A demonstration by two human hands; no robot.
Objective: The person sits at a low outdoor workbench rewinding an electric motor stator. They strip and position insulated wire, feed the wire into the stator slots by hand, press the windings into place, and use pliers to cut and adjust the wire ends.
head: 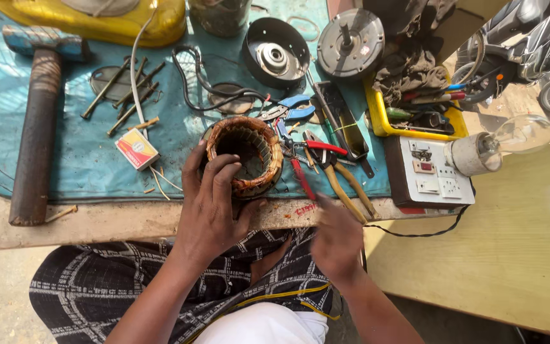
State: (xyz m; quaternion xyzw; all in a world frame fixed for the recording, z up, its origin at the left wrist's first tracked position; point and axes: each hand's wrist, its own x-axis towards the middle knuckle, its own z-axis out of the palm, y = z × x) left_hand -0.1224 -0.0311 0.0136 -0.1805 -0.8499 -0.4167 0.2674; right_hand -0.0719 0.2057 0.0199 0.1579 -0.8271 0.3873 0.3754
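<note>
A: Where's the stator [244, 157]?
B: Bench's near edge — left hand [210, 202] clasps its rim.
A: Heavy?
B: Likely — stiff core, fragile windings; grip the outer ring. Right hand [337, 241] blurred, can't tell.

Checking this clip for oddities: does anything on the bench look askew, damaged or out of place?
Mostly ordinary clutter. One oddity: a bare light bulb in its holder lies on its side across the switch-and-socket board, its glass overhanging the board's edge unprotected. The left hand grips the copper-wound stator; the right hand is motion-blurred.
</note>
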